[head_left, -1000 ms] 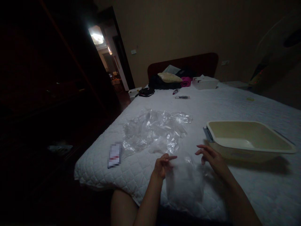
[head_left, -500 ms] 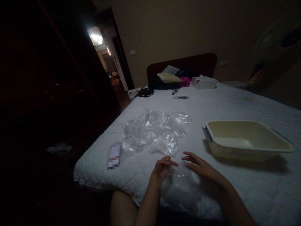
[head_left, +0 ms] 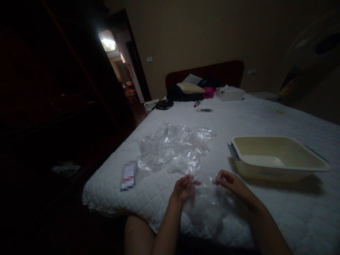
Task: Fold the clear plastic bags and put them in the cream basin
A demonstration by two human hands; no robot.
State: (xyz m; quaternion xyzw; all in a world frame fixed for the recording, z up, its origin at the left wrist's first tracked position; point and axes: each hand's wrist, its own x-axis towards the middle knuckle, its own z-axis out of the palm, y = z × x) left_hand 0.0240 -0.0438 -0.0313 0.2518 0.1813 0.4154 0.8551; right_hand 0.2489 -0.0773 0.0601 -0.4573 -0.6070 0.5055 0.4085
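Observation:
A clear plastic bag (head_left: pixel 205 207) hangs between my two hands at the near edge of the bed. My left hand (head_left: pixel 185 187) is closed on its upper left part. On the other side, my right hand (head_left: pixel 227 181) pinches the bag's upper right edge between thumb and fingers. Just beyond them, a spread pile of crumpled clear plastic bags (head_left: pixel 174 147) lies on the white quilted bedcover (head_left: pixel 106 187). The lower part of the held bag is see-through and dim, so its outline is hard to follow.
To the right stands a cream plastic bin (head_left: pixel 281 170) with grey handles. A blurred-out flat item (head_left: pixel 129 176) lies left of the pile. Farther back are a small packet (head_left: pixel 204 110), a white box (head_left: pixel 230 94), a cushion (head_left: pixel 190 88) and a black bag (head_left: pixel 164 104). A fan (head_left: pixel 326 44) stands at right.
My right hand, open with fingers stretched out before, has closed on the bag's edge and moved slightly right. The bag's top is now stretched between both hands. My left hand stays nearly in place.

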